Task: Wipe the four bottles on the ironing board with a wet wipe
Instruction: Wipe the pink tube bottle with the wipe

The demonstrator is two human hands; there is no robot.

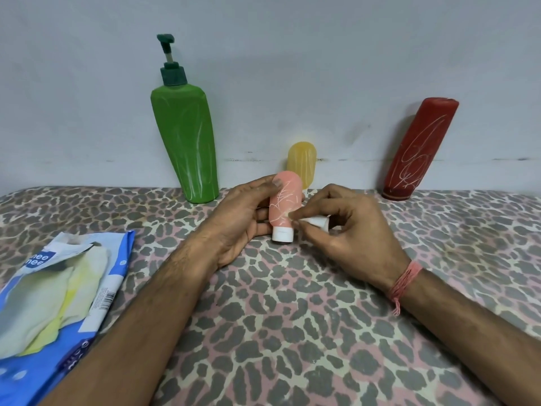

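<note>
Left hand [240,218] steadies the pink bottle [284,205] upright on the ironing board [292,332]; right hand [342,230], its grip pinching a small wet wipe [317,221], rubs its scribbled side.

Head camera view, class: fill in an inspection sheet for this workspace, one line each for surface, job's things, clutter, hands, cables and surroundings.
Surface: ironing board under a leopard-print cover.
Job's things: green pump bottle and red bottle lean on the wall, both showing pale scribbles; yellow bottle stands behind the pink bottle, which is scribbled too and cap-down.
Clutter: blue wipe pack, open, with pale wipes lying on it.
Hands: left hand holds the pink bottle; right hand pinches a small white wad against it, probably a wipe.
Cables: nothing seen.
Surroundings: plain pale wall with scuff marks.
</note>
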